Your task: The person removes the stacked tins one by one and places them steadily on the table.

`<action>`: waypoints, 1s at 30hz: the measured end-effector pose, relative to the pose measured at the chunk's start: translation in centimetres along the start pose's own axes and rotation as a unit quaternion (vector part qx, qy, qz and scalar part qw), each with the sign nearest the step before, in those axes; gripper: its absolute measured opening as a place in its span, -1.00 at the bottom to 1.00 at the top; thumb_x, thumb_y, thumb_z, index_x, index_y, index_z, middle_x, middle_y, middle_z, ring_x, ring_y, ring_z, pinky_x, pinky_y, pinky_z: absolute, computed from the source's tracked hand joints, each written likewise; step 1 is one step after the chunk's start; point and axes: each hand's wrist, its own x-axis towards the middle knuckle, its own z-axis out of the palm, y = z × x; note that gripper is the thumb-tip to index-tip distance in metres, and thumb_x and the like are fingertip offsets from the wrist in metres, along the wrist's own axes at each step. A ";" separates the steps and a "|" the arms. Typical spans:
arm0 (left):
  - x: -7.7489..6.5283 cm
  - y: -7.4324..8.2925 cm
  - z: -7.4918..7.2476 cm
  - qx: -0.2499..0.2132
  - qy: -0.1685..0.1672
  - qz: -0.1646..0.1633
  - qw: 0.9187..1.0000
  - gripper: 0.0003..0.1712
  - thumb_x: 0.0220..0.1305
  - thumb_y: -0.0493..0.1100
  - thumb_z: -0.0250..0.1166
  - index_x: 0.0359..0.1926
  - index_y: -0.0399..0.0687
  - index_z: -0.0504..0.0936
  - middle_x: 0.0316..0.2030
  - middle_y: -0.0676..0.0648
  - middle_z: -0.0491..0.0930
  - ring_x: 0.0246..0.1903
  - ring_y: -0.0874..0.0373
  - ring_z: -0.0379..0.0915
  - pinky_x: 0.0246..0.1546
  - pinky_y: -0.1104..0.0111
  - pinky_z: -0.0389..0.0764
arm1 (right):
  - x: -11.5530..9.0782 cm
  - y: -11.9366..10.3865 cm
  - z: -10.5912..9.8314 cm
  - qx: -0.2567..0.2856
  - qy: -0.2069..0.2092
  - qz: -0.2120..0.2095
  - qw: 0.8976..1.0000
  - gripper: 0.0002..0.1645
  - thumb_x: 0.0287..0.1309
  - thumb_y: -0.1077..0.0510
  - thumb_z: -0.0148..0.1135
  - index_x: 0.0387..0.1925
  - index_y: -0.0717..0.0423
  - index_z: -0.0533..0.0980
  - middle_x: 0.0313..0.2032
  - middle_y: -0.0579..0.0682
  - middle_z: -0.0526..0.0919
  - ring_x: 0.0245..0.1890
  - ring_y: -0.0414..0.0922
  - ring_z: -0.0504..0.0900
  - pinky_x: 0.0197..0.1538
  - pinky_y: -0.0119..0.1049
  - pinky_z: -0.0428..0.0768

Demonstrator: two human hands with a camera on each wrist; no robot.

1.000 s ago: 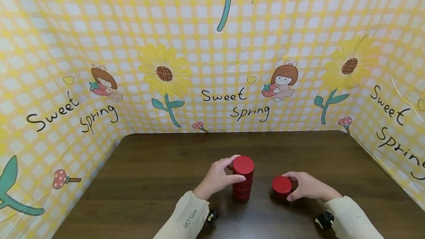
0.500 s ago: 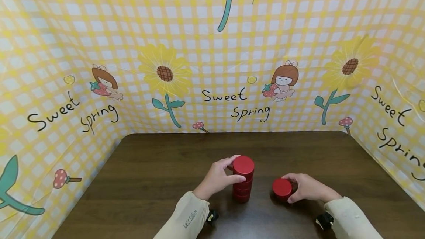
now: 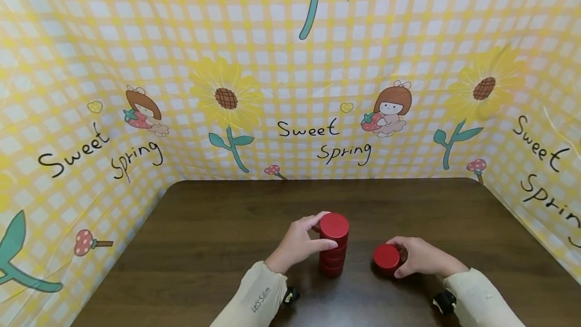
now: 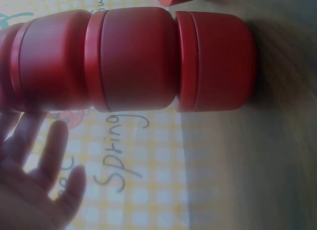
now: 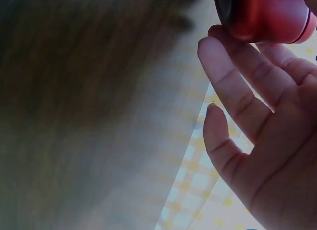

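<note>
A column of several round red lidded tins (image 3: pixel 333 259) stands upright on the brown table. My left hand (image 3: pixel 297 241) grips its uppermost tin (image 3: pixel 334 226), thumb across the near side and fingers behind. Seams between the stacked tins show in the left wrist view, where the left hand (image 4: pixel 37 175) lies along the upper part of the column. To the right, apart from the column, my right hand (image 3: pixel 419 256) holds a single red tin (image 3: pixel 386 257) between thumb and fingers, lid up. That tin (image 5: pixel 267 17) appears with its dark base edge in the right wrist view.
The wood-grain table (image 3: pixel 218 221) has rounded far corners. A yellow checked cloth (image 3: pixel 290 79) with printed flowers and lettering hangs behind it and along both sides. Black wrist straps (image 3: pixel 445 302) sit at both cream sleeves.
My right hand and its tin have sunk slightly and come a little nearer. The left hand and the column stay put; the head view tilts a touch.
</note>
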 end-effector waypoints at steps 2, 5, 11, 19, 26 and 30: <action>0.0 0.1 0.0 0.001 0.001 -0.002 1.000 -0.29 0.09 -0.09 0.45 0.26 -0.16 0.46 -0.12 -0.02 0.61 -0.17 0.13 0.41 -0.16 0.11 0.49 | 0.0 0.0 -0.1 -0.005 0.003 0.000 1.000 -0.30 -0.24 0.22 0.51 0.00 0.40 0.45 -0.24 -0.03 0.62 -0.31 -0.25 0.56 -0.26 -0.34 0.52; -0.1 0.1 0.0 0.004 0.002 -0.004 1.000 -0.29 0.08 -0.09 0.45 0.26 -0.16 0.46 -0.13 -0.02 0.60 -0.17 0.13 0.41 -0.18 0.17 0.48 | 0.0 0.1 -0.1 -0.013 0.006 0.004 1.000 -0.30 -0.24 0.20 0.51 0.00 0.37 0.45 -0.24 -0.04 0.61 -0.31 -0.26 0.54 -0.25 -0.34 0.51; 0.0 0.1 0.0 0.012 0.003 -0.007 1.000 -0.30 0.08 -0.08 0.46 0.25 -0.11 0.48 -0.17 0.00 0.60 -0.17 0.13 0.41 -0.21 0.21 0.49 | -0.2 0.3 0.0 -0.031 0.015 0.003 0.999 -0.31 -0.25 0.18 0.52 -0.02 0.35 0.46 -0.24 -0.07 0.61 -0.31 -0.30 0.52 -0.26 -0.34 0.49; 0.0 0.1 0.1 0.013 0.001 -0.011 1.000 -0.31 0.07 -0.09 0.46 0.25 -0.10 0.49 -0.16 0.01 0.60 -0.17 0.14 0.41 -0.21 0.26 0.47 | -0.4 0.1 -0.1 -0.047 0.005 0.022 0.999 -0.33 -0.24 0.17 0.53 -0.04 0.34 0.47 -0.24 -0.05 0.60 -0.30 -0.19 0.51 -0.23 -0.30 0.50; 0.0 0.2 0.0 0.005 0.002 -0.007 1.000 -0.32 0.07 -0.10 0.47 0.24 -0.11 0.50 -0.15 0.00 0.61 -0.18 0.13 0.41 -0.16 0.09 0.50 | -0.4 0.3 -0.2 -0.055 0.001 0.027 0.998 -0.35 -0.26 0.18 0.53 -0.06 0.32 0.47 -0.24 -0.06 0.60 -0.29 -0.17 0.51 -0.21 -0.28 0.50; 0.0 0.2 0.0 0.008 0.001 -0.007 1.000 -0.32 0.08 -0.10 0.46 0.24 -0.11 0.49 -0.16 0.01 0.61 -0.17 0.13 0.41 -0.18 0.17 0.50 | -0.4 0.4 -0.2 -0.059 0.002 0.024 0.998 -0.35 -0.26 0.19 0.53 -0.07 0.31 0.47 -0.24 -0.07 0.60 -0.30 -0.20 0.50 -0.22 -0.29 0.48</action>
